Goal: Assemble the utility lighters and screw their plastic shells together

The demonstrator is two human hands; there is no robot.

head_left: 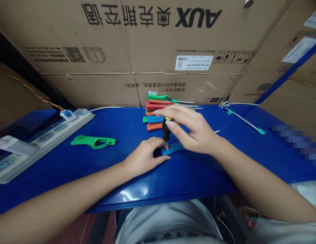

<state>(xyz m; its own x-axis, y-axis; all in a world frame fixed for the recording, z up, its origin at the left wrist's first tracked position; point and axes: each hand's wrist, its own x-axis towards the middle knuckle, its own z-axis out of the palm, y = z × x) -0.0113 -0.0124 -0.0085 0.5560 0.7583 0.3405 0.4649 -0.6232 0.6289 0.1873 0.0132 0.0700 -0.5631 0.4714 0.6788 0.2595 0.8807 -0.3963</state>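
Observation:
A blue long-necked lighter lies on the table in front of me, partly covered by both hands. My left hand is closed about its left end, thumb on the near side and fingers on the far side. In my right hand is a screwdriver with a black and yellow handle, held nearly upright. Its thin shaft points down onto the blue lighter's left end, between the left fingertips. Whether the tip sits in a screw is too small to tell.
Behind my hands is a stack of red, orange, blue and green lighters. A green lighter casing lies left, near a white power strip with plugs. A metal lighter tube lies right. Cardboard walls the back.

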